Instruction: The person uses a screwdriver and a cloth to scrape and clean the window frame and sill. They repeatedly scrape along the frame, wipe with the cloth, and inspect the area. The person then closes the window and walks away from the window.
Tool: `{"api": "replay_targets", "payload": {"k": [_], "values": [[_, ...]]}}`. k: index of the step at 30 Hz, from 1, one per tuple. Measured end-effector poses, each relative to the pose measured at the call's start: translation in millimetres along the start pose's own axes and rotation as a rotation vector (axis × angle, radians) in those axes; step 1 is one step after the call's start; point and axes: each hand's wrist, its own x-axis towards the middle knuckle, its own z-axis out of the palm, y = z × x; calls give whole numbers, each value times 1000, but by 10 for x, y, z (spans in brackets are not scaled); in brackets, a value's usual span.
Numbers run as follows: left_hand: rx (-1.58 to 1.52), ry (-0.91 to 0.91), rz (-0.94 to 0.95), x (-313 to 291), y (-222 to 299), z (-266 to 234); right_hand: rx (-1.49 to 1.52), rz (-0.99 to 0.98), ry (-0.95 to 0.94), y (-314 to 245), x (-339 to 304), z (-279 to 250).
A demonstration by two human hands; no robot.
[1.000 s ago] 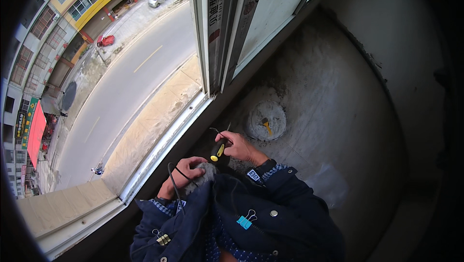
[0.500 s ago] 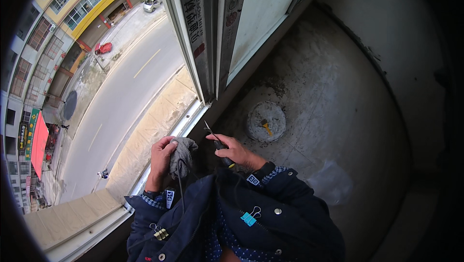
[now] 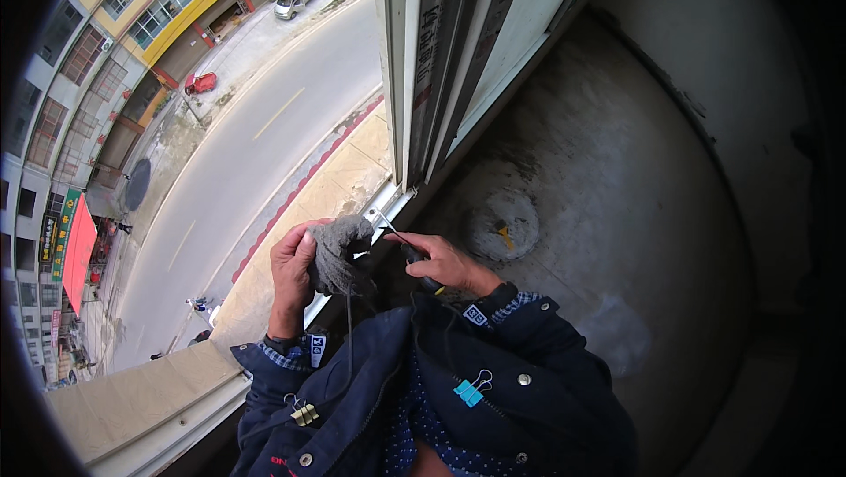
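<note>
My left hand (image 3: 291, 270) is closed round a bunched, fuzzy grey cloth (image 3: 331, 255), held over the white window track (image 3: 398, 199). Just right of it, my right hand (image 3: 454, 266) grips a screwdriver (image 3: 411, 253) with a black handle and yellow end. Its thin metal shaft slants up and left, and the tip lies over the track near the frame corner in this view; whether it touches the metal I cannot tell. A dark cord hangs below the cloth.
Upright window frame members (image 3: 434, 63) rise just beyond my hands. Outside lie a tiled ledge (image 3: 352, 160) and, far below, a street (image 3: 256, 155). On the grey floor to the right stand a round, crusted container (image 3: 520, 208) with a yellow brush (image 3: 505, 236) and a pale plastic bag (image 3: 621, 336).
My view has shifted, so the frame sits further right. Both hands have moved up a little toward the track, the screwdriver tip now lies over it, and the cloth is raised and turned.
</note>
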Motion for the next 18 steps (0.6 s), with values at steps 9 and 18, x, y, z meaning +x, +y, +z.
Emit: {"api": "replay_targets", "payload": {"k": [9, 18], "values": [[-247, -286, 30, -179, 170, 314, -76, -316, -62, -244, 399, 260], [-117, -98, 161, -379, 189, 65, 172, -161, -35, -284, 528, 293]]}}
